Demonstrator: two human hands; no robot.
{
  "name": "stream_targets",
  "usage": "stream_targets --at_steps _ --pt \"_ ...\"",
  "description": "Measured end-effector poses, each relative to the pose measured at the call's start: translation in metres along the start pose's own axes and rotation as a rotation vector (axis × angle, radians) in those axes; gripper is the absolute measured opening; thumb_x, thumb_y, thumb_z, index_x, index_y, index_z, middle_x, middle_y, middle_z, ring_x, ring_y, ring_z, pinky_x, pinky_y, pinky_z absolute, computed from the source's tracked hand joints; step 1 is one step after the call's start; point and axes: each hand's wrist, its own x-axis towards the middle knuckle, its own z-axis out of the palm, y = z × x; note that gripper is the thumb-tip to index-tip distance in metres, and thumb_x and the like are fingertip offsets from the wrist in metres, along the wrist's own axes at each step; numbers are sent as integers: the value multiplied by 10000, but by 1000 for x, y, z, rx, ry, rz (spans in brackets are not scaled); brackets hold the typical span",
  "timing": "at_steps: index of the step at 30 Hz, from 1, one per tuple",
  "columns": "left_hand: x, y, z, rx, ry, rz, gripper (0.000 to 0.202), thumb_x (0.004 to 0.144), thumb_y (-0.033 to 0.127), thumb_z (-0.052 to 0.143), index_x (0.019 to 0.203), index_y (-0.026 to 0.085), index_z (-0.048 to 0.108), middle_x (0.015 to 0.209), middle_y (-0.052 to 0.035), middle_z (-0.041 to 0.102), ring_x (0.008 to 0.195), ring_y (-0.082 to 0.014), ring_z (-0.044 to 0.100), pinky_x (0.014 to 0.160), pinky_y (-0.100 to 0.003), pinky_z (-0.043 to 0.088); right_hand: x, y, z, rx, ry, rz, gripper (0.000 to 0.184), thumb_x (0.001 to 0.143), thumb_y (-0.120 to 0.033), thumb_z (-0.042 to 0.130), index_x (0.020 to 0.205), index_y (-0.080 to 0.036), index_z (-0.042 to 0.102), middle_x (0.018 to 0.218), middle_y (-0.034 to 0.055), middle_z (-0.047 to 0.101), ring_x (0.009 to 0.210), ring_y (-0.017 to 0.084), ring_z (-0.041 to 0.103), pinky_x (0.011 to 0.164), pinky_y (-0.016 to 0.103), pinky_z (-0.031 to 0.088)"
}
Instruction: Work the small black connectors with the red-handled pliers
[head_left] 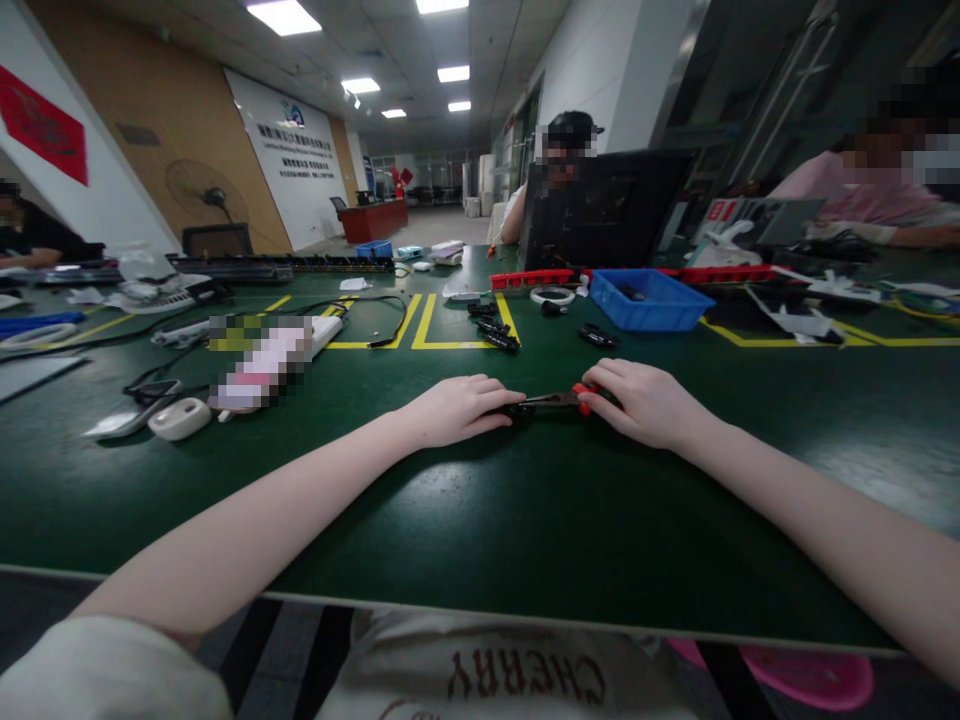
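Note:
My right hand is closed around the red handles of a pair of needle-nose pliers, whose jaws point left. At the tip of those jaws, my left hand pinches a small black part, mostly hidden by the fingers. Whether the jaws bite on that part I cannot tell. Beyond the hands, several black parts lie within a yellow taped square. Another black piece rests nearer my right hand.
A blue bin stands behind my right hand, beside a coiled cable and a red strip. To the left are a phone, a white rounded case and black cables. A monitor and other people are across the green table.

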Motion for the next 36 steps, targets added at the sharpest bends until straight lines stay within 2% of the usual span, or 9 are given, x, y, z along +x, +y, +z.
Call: stream_targets --at_steps 12,22,36 --pt "1 0 0 -19 -4 -19 373 1007 340 444 1337 170 477 1103 -86 616 994 -210 591 870 -324 482 -1 -1 0 -77 38 -22 393 969 -450 352 929 -144 596 876 117 632 759 220 586 654 331 424" --pt "-1 -1 1 -35 22 8 343 996 284 464 1329 206 494 1251 -89 576 1123 -211 555 953 -342 478 -1 -2 -1 -9 -29 22 388 972 -458 336 908 -170 589 848 92 624 736 201 589 614 308 410" --pt "-1 0 -1 -30 4 -4 352 1010 302 429 1340 192 480 1205 -96 584 1079 -211 563 924 -341 482 -1 -2 -2 18 -20 29 365 966 -443 350 897 -180 592 850 92 633 738 203 588 617 315 410"
